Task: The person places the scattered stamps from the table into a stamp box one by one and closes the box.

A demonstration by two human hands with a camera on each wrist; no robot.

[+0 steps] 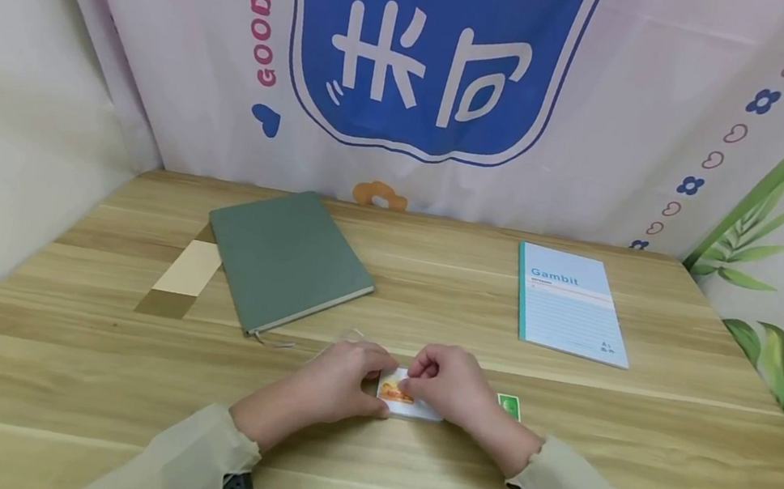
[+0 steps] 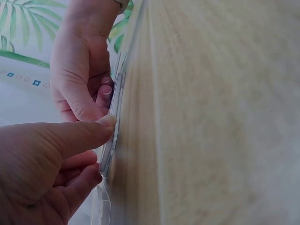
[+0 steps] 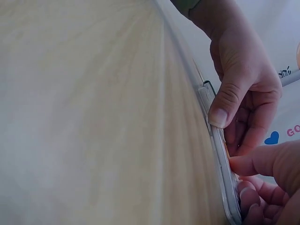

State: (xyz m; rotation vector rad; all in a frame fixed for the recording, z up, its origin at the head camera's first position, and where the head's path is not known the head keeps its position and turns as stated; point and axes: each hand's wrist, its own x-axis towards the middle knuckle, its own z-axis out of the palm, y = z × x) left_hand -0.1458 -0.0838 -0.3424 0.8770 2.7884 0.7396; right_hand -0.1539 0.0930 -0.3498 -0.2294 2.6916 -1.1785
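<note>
Gripping picture card (image 1: 389, 392) by its left edge with left hand (image 1: 348, 378), near table (image 1: 379, 471) middle. Touching card's face with curled right hand (image 1: 450, 384); cannot tell if pinching. Leaving green card (image 1: 510, 406) partly hidden.

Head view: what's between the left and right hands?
White card with an orange picture, between left hand and right hand, which partly covers it; shown in head view.
</note>
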